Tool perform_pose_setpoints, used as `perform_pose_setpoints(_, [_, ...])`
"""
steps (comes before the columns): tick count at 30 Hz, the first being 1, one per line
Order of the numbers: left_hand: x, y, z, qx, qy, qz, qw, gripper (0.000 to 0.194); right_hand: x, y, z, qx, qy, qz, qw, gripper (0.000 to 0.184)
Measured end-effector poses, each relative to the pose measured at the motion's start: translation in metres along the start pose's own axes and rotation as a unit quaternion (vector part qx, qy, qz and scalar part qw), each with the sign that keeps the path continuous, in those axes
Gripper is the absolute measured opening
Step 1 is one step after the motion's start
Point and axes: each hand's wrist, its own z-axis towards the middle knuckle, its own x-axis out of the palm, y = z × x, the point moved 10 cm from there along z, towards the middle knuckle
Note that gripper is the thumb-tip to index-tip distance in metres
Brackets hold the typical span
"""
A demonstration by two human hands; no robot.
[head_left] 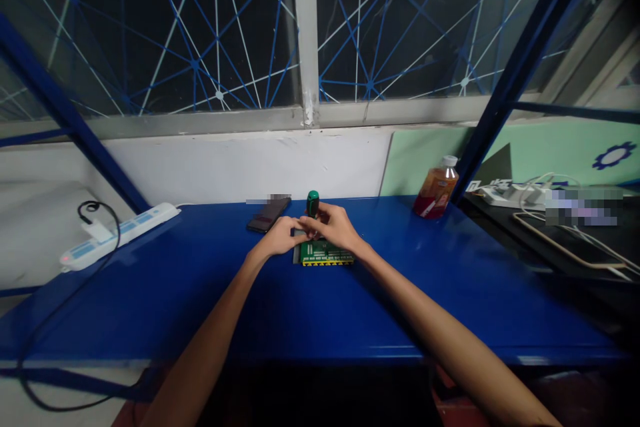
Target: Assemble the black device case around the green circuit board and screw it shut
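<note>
A green circuit board [324, 255] with a yellow-striped front edge lies flat on the blue table [210, 293]. A screwdriver with a green handle [313, 203] stands upright over the board's far edge. My right hand [336, 225] is closed around the screwdriver's lower part. My left hand [281, 235] is pinched at the board's left far corner, its fingertips meeting the right hand's; what it pinches is too small to make out.
A dark phone [269, 214] lies just behind my left hand. A white power strip [117, 235] with a black cable sits at the table's left. A bottle of orange liquid [436, 189] stands at the right. More cables and a power strip [510, 195] lie on the neighbouring dark table.
</note>
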Motion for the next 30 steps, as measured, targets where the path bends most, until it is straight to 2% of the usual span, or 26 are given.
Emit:
perform_pose_setpoints(5, [-0.0061, 0.0002, -0.0008, -0.008, -0.027, 0.020, 0.999, 0.019, -0.0002, -0.0020, 0.0007, -0.004, -0.007, -0.016, 1.000, 0.035])
perform_pose_setpoints(11, [-0.0030, -0.0046, -0.0009, 0.008, -0.003, 0.004, 1.000, 0.020, 0.0009, -0.0018, 0.0011, -0.016, 0.000, 0.006, 1.000, 0.034])
perform_pose_setpoints(16, [-0.0049, -0.0016, -0.0004, 0.003, -0.021, 0.017, 1.000, 0.017, -0.0001, -0.0016, 0.0010, -0.011, -0.003, -0.008, 1.000, 0.035])
perform_pose_setpoints(23, [-0.0014, -0.0026, -0.0012, 0.009, -0.004, 0.018, 1.000, 0.016, 0.0012, -0.0026, 0.0009, -0.013, 0.000, 0.008, 1.000, 0.034])
perform_pose_setpoints(30, [-0.0057, -0.0049, -0.0010, 0.005, -0.027, 0.038, 0.999, 0.014, 0.0014, -0.0036, 0.0003, -0.009, 0.000, -0.006, 1.000, 0.034])
